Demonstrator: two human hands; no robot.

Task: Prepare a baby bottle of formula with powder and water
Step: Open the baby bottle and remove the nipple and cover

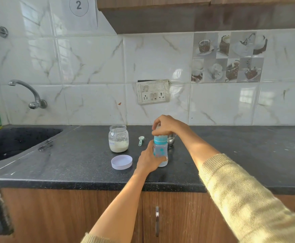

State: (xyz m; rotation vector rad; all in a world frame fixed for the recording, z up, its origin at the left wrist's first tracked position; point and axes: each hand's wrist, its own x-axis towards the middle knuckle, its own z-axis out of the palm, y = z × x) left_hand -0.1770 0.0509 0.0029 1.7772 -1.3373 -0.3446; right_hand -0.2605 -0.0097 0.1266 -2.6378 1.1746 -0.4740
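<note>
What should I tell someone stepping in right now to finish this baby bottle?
Left hand grips the baby bottle, upright on the counter. Right hand holds its cap from above.
Powder jar stands open; its lid lies in front, scoop beside it. A steel vessel sits behind the bottle.
Done: whitish liquid shows in the bottle's bottom.
Left: likely secure the top, mix, close the jar.
</note>
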